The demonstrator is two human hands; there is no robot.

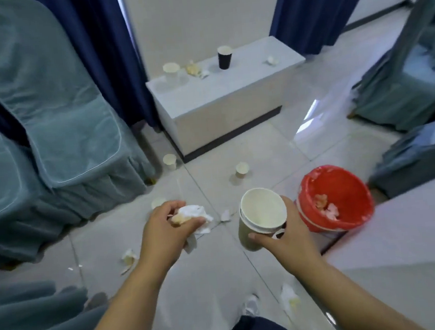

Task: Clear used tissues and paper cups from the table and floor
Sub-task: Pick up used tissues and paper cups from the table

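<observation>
Two hands are out over the floor just left of the red bin. The left hand is closed on crumpled tissues; the right hand wraps stacked paper cups, tilted, beside the bin's rim. Beyond the bin, the bench carries a black cup.

One wide-angle view looks from head height forward and down over the tiled floor. Both forearms reach in close below; the low white worktop stands farther ahead.
</observation>
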